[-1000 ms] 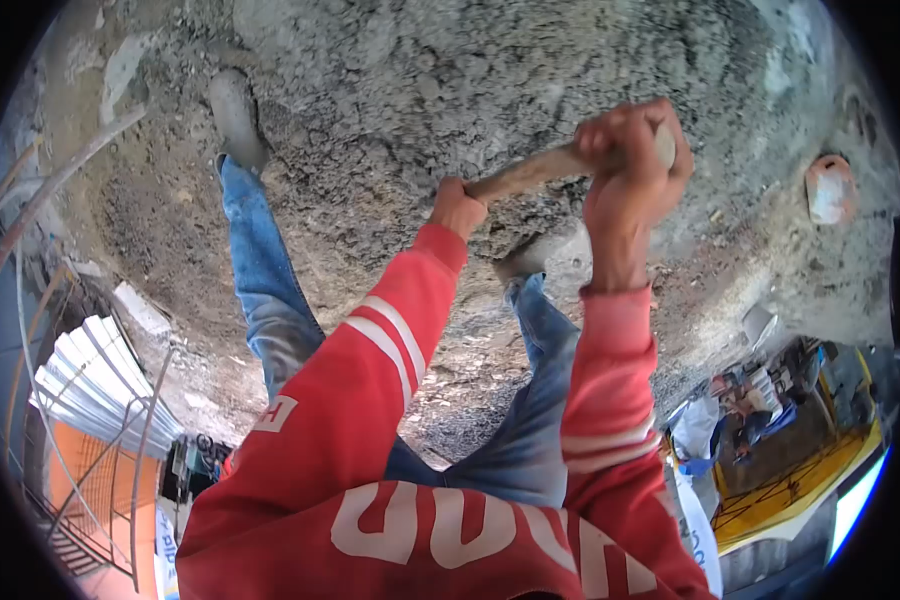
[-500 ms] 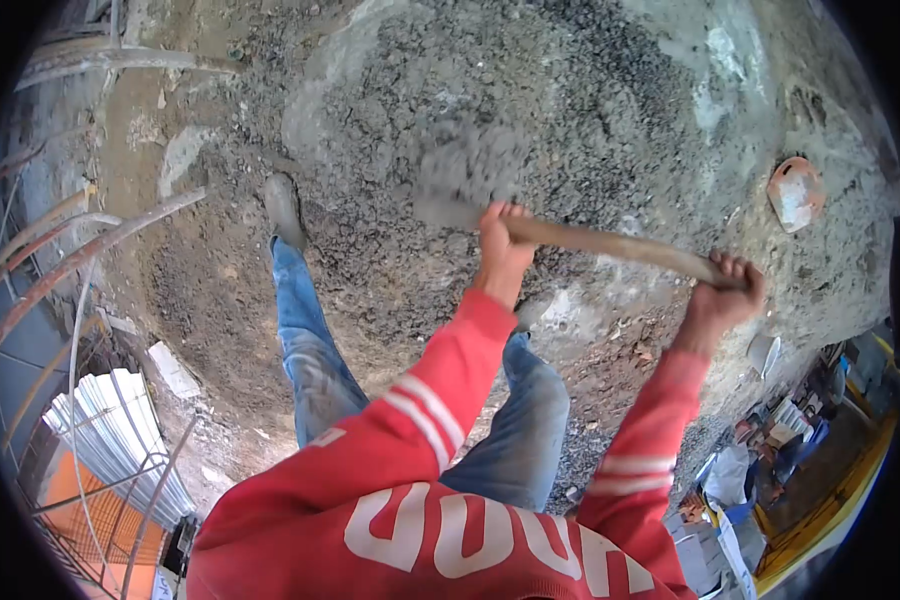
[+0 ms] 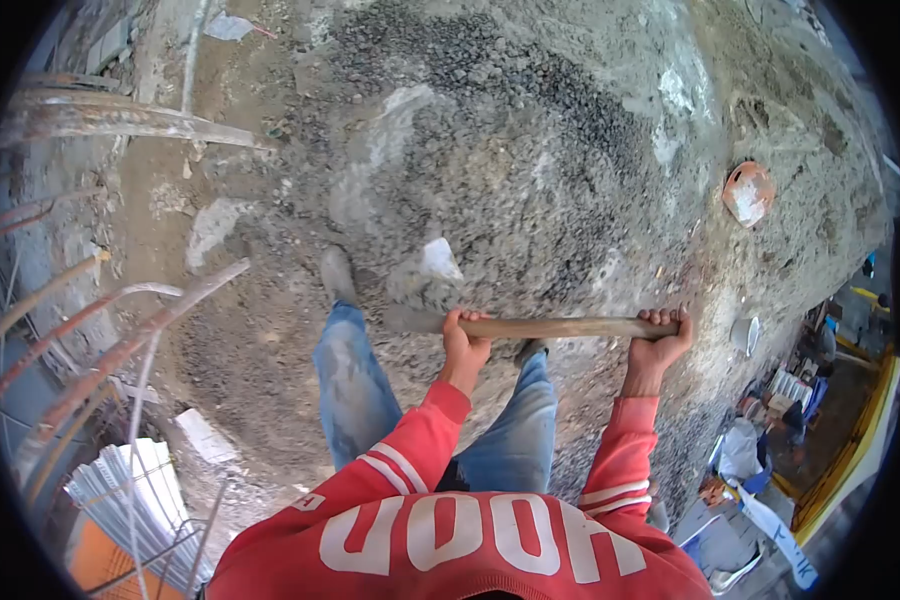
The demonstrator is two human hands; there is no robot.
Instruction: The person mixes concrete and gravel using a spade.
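Note:
Both hands grip one long wooden handle [image 3: 560,328], held nearly level in front of my legs. My left hand [image 3: 464,345] is closed round it close to the metal tool head [image 3: 413,320], whose shape is blurred against the ground. Near the handle's other end, my right hand [image 3: 662,340] has its fingers wrapped round the wood. Beneath and beyond the tool lies a patch of grey, gravelly mix [image 3: 530,190]. A pale flat piece [image 3: 441,259] shows just above the tool head.
Bent rusty bars [image 3: 130,340] reach in from the left. White corrugated sheets [image 3: 135,500] lie at the lower left. An orange bowl-like object [image 3: 749,193] and a small pale container [image 3: 744,336] rest on the right. Bags and clutter [image 3: 740,450] lie at lower right.
The handle and both hands have come down and closer to my body, and the handle is now more level. The view has shifted. The pale flat piece has come into sight.

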